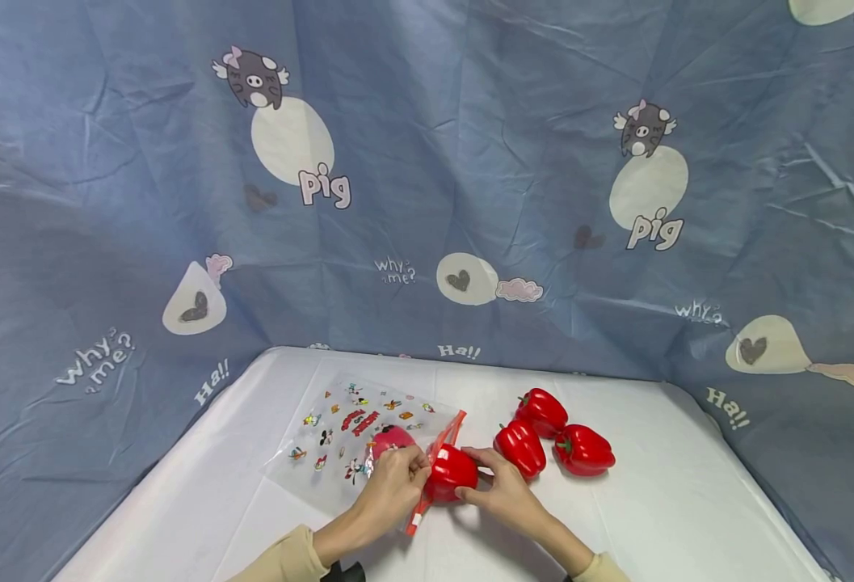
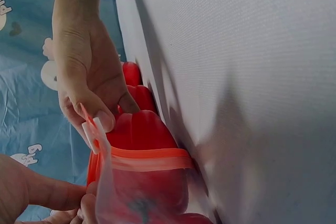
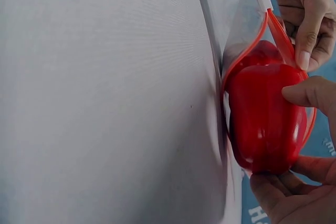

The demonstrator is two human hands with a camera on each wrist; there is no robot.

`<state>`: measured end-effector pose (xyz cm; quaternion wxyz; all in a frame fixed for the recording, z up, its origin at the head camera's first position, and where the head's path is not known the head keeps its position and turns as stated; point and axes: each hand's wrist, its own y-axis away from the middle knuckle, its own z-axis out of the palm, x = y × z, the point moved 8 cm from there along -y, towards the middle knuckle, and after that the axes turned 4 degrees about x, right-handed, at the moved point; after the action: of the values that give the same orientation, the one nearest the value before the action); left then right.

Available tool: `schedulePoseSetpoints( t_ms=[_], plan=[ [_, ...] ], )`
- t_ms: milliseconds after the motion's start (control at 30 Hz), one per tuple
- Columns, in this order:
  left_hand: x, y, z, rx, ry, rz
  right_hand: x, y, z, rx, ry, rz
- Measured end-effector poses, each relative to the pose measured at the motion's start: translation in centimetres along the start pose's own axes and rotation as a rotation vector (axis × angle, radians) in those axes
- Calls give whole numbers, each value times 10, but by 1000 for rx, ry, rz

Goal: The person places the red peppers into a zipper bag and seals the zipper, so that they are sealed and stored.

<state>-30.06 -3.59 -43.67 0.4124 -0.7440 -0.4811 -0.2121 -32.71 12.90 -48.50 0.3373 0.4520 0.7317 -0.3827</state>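
Note:
A clear zip bag [image 1: 303, 477] with cartoon prints and a red slider zip [image 3: 276, 30] lies on the table, its mouth facing right. My left hand [image 1: 392, 489] pinches the bag's upper edge at the opening. With thumb and fingers, my right hand [image 1: 502, 489] grips a red bell pepper [image 3: 268, 114] that sits partly inside the mouth. Through the plastic, another red pepper [image 1: 392, 439] shows deeper in the bag, partly hidden by print and my left hand. In the left wrist view, the zip's edge [image 2: 152, 153] crosses the gripped pepper.
Right of the bag lie three more red bell peppers: a near one [image 1: 519, 449], a far one [image 1: 542, 413] and a rightmost one [image 1: 584, 450]. A white cloth covers the table [image 1: 659, 517]. Blue patterned fabric [image 1: 412, 162] hangs behind and along the sides.

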Motion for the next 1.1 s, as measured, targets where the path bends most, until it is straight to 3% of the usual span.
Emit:
schedulePoseSetpoints(
  t_ms=[300,467,700,1100],
  plan=[
    [2,-1,-2,22,-24,22,-4,-2,4,-19,-14,6],
    [3,-1,-3,29,-32,27,-8,0,9,-51,-77,-23],
    [5,-1,-3,46,-42,51,-11,-1,15,-74,-67,-60],
    [2,-1,-1,33,-50,36,-9,-1,25,-93,-90,-47]
  ],
)
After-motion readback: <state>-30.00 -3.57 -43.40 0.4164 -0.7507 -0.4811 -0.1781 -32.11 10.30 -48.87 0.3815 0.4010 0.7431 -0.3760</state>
